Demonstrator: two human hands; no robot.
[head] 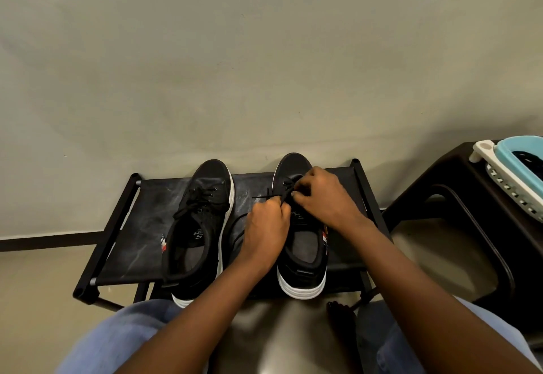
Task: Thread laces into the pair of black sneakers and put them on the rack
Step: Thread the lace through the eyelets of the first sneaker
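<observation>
Both hands point(266, 223) point(321, 194) pinch lace point(271, 196) over rt sneaker point(302, 244) (eyelet prob. hidden).

honestly the white print on the left sneaker's insole point(199, 234) and the right sneaker's tongue point(297, 215) is too blurry to read

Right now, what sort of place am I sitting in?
Probably a home entryway or utility corner: a low black shoe rack against a plain wall, and a laundry basket on a dark stool.
</observation>
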